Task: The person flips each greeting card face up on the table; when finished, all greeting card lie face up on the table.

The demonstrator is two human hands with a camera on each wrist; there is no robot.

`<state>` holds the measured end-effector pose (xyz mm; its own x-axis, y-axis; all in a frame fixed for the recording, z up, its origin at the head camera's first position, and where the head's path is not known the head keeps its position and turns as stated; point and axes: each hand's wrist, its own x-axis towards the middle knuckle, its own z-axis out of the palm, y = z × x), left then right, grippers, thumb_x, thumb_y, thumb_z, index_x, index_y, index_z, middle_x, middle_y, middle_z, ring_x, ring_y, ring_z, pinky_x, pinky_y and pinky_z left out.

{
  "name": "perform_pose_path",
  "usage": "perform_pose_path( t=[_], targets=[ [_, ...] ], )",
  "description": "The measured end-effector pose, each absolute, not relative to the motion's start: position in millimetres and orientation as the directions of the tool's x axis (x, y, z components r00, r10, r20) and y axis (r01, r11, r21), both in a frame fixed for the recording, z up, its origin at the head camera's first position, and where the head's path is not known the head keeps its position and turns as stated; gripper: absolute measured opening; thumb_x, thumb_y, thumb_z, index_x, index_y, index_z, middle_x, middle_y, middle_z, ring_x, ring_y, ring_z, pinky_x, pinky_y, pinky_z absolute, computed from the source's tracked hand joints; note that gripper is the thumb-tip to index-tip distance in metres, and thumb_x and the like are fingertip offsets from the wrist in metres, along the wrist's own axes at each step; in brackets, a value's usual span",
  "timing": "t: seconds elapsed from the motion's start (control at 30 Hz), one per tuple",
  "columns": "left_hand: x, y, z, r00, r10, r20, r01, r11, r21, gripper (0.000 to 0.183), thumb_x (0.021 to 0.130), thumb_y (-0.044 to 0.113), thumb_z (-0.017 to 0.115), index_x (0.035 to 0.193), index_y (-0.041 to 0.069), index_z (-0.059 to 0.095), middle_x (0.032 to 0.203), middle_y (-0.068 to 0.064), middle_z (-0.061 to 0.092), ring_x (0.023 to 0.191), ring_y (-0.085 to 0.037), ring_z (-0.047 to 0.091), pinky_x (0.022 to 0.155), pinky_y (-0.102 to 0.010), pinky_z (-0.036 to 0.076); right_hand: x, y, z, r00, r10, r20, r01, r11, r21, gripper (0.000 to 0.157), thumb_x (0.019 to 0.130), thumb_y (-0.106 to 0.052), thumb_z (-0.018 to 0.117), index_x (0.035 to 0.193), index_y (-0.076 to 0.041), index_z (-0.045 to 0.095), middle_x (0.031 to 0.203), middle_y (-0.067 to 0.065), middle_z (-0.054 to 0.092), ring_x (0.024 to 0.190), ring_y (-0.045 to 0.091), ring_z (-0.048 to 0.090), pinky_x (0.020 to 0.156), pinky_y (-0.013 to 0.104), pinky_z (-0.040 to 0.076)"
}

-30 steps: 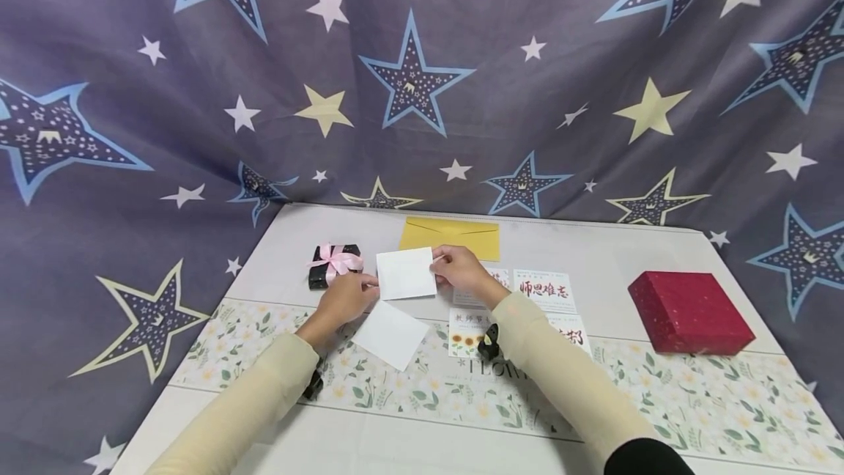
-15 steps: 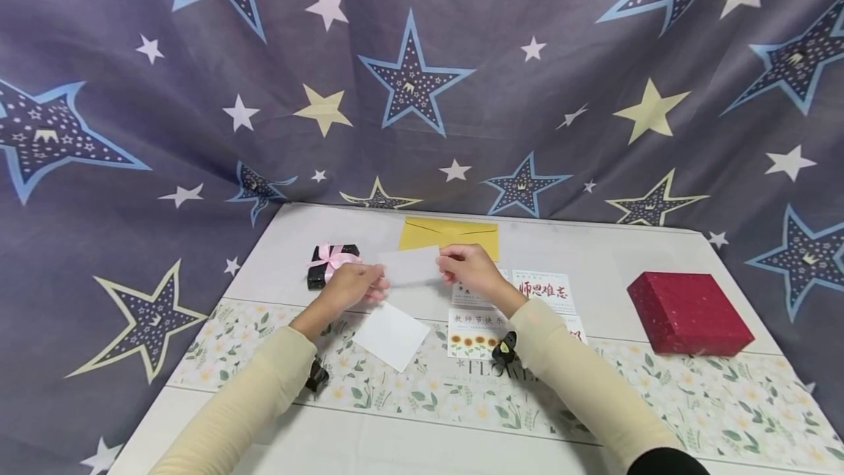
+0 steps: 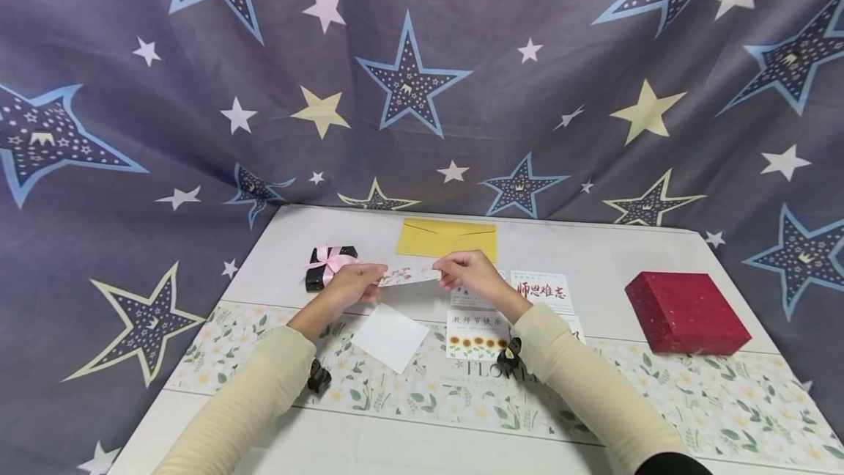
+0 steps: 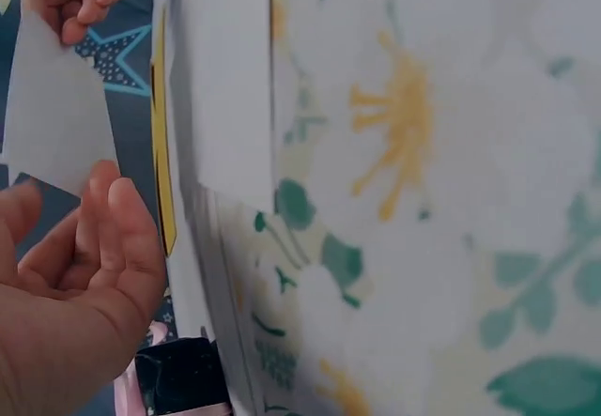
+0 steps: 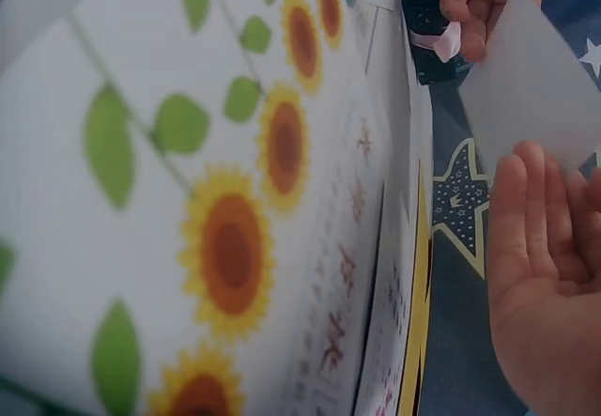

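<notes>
A card [image 3: 409,275] is held up above the table by both hands. It is tilted, and in the head view a floral print shows on the face towards me; both wrist views show a plain white side. My left hand [image 3: 349,284] pinches its left end, beside a black gift box [image 3: 316,278] with a pink ribbon bow. At the opposite end my right hand [image 3: 473,275] pinches the card between thumb and fingers. Just below, a blank white card [image 3: 391,338] lies askew on the table. Under the right forearm, several printed cards lie in rows, among them a sunflower card [image 3: 478,334].
A yellow envelope [image 3: 447,238] lies flat behind the hands. Towards the right stands a red box [image 3: 689,312]. The table has a flower-patterned cover [image 3: 699,394], and a star-patterned curtain [image 3: 501,116] hangs along its back edge.
The held card was blank side up and has been tipped, so its printed face now shows. My right hand moved slightly right. The left hand shifted up a little with its grip changed.
</notes>
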<state>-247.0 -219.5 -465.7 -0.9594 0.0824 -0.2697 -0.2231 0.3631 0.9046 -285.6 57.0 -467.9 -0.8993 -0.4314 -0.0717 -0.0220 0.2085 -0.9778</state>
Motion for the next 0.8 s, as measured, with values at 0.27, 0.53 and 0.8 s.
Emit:
perform_pose_path(
  t=[0.27,0.53,0.8],
  targets=[
    [-244.5,-213.6,-471.2,-0.98,0.124,-0.155,-0.05,0.601,0.798,0.043,0.098,0.023,0.067,0.14,0.012,0.064,0.103,-0.007,0.071,0.083,-0.016,0.063,0.069,-0.027,0.052,-286.4,56.8,-480.0,-0.904,-0.423,-0.059,-0.089,0.322,-0.943,0.021,0.097,-0.011,0.067,0.116,-0.005,0.074,0.077,0.004,0.07,0.068,0.014,0.066,0.068,0.03,0.059],
    [-246.7,-206.5,-472.9,-0.977,0.198,-0.078,0.106,0.769,0.63,0.051,0.096,0.022,0.069,0.144,0.013,0.058,0.125,-0.014,0.072,0.113,-0.028,0.068,0.099,-0.046,0.053,-287.3,58.2,-484.5,-0.892,-0.441,-0.095,-0.112,0.419,-0.901,0.033,0.096,-0.013,0.068,0.129,-0.012,0.069,0.079,0.005,0.07,0.062,0.015,0.062,0.06,0.027,0.052],
    [-252.8,-203.3,-472.3,-0.961,0.249,-0.117,0.152,0.836,0.528,0.054,0.096,0.021,0.069,0.147,0.013,0.056,0.136,-0.016,0.066,0.126,-0.031,0.061,0.108,-0.051,0.046,-290.5,57.2,-486.1,-0.861,-0.483,-0.161,-0.13,0.514,-0.848,0.043,0.096,-0.017,0.069,0.139,-0.014,0.062,0.078,0.004,0.068,0.058,0.014,0.055,0.057,0.026,0.045]
  ],
)
